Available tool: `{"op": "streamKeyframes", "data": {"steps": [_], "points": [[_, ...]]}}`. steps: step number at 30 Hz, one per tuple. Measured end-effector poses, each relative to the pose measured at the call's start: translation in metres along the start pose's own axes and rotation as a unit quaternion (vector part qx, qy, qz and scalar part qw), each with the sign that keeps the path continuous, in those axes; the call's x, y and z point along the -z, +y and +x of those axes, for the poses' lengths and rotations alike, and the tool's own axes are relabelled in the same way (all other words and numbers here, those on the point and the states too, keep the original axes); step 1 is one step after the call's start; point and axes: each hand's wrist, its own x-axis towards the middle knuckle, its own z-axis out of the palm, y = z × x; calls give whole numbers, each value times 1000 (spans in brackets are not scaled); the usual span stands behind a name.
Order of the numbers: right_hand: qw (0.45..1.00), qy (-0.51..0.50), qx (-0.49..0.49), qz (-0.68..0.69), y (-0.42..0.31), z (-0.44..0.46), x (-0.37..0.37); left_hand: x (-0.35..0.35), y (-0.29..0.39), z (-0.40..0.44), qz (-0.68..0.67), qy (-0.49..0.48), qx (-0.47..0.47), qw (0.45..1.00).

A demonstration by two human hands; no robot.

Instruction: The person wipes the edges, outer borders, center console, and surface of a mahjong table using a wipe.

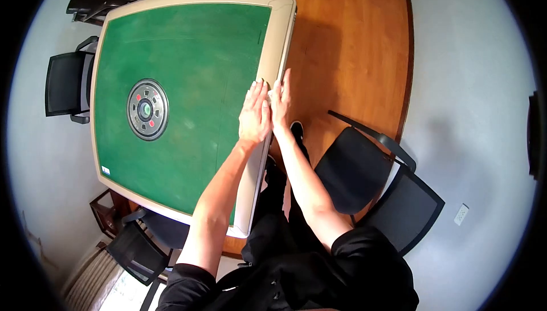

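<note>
A mahjong table (194, 43) has a green felt top, a beige frame and a round black centre console (147, 109). My left hand (254, 114) lies flat with its fingers stretched out over the near right part of the frame, holding nothing visible. My right hand (280, 106) is beside it at the frame's outer edge, its thumb and fingers pointing away from me. A small white tissue-like piece (270, 96) shows between the two hands, against my right hand. Most of it is hidden, so its full shape cannot be made out.
A black office chair (356, 171) stands close on my right, near a grey wall (473, 83) with a socket (461, 214). Other black chairs (65, 83) stand around the table's other sides. The floor (359, 43) is wooden.
</note>
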Motion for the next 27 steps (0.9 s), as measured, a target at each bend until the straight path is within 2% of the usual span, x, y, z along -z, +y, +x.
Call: {"op": "streamKeyframes", "data": {"steps": [2, 5, 8, 10, 16, 18, 21, 24, 27], "points": [[998, -4, -27, -48, -24, 23, 0, 1, 2, 1, 2, -8, 7, 1000], [990, 25, 21, -136, -18, 71, -6, 3, 7, 0, -8, -10, 23, 1000], [986, 22, 53, -157, -38, 127, -13, 5, 11, 1, -9, -14, 33, 999], [972, 65, 112, -194, -26, 175, -20, 5, 12, 1, -2, -16, 40, 999], [969, 70, 118, -206, -53, 293, -36, 8, 14, 1, 13, -31, 45, 998], [971, 70, 116, -199, -59, 294, -36, 9, 12, 0, 19, -36, 46, 998], [982, 38, 64, -175, -62, 272, -32, 9, 14, 2, 24, -37, 43, 998], [983, 15, 85, -161, -43, 227, -22, 6, 11, 1, 45, -36, 32, 998], [988, 8, 68, -139, -25, 162, -16, 5, 10, 2, 39, -30, 22, 999]]}}
